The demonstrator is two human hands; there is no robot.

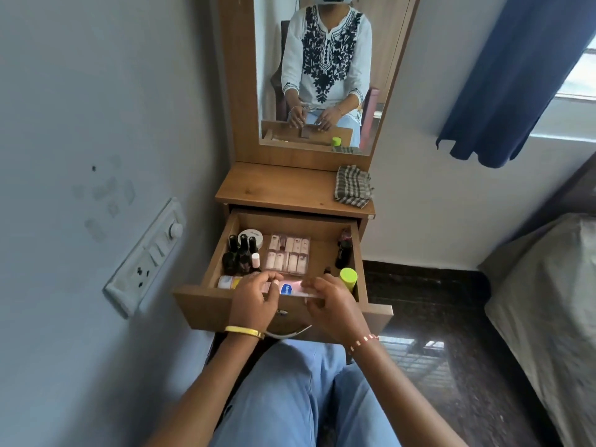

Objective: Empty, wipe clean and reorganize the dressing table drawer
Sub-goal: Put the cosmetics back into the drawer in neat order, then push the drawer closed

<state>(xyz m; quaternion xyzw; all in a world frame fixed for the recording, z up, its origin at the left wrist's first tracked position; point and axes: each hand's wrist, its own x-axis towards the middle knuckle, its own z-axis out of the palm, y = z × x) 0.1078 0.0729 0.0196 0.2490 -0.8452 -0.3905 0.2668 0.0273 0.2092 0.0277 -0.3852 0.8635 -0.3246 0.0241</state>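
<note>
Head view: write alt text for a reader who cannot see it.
A seated person's two hands, left hand and right hand, hold a pink tube at the front of an open wooden drawer. Inside are dark bottles, a clear nail box and a lime-capped bottle. A checked cloth lies on the tabletop below a mirror.

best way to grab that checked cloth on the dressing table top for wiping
Take the checked cloth by its front folded edge, the one nearest the open drawer, reaching from the front and slightly right. It lies bunched and folded at the right end of the tabletop, so pinching several layers together should lift it in one piece.
</note>
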